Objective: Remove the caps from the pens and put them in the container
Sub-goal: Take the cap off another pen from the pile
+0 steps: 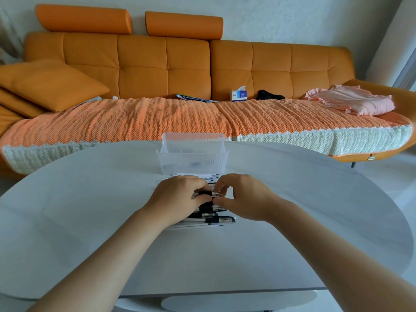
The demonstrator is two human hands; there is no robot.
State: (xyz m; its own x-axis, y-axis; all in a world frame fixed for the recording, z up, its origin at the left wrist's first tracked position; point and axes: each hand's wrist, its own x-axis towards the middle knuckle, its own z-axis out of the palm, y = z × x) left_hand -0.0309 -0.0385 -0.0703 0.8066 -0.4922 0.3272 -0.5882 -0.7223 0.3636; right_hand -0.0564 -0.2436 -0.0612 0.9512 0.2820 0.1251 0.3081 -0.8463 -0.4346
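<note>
Several white pens with black grips and clear caps [213, 218] lie in a row on the white oval table [90, 210], under and between my hands. My left hand [180, 194] grips the barrel of one pen [204, 194] at its black section. My right hand [243, 195] pinches the clear cap end of that same pen with thumb and fingers. Both hands meet above the pile. Beyond them stands the clear ribbed plastic container [193, 158], with more pens lying at its foot [198, 175].
An orange sofa [180, 64] with a woven cover runs behind the table. On it lie a tissue box [239, 95], a magazine [195, 98], a black item [269, 95], pink clothes [351, 100] and orange cushions [49, 84]. A white stool top [225, 301] shows below the table's near edge.
</note>
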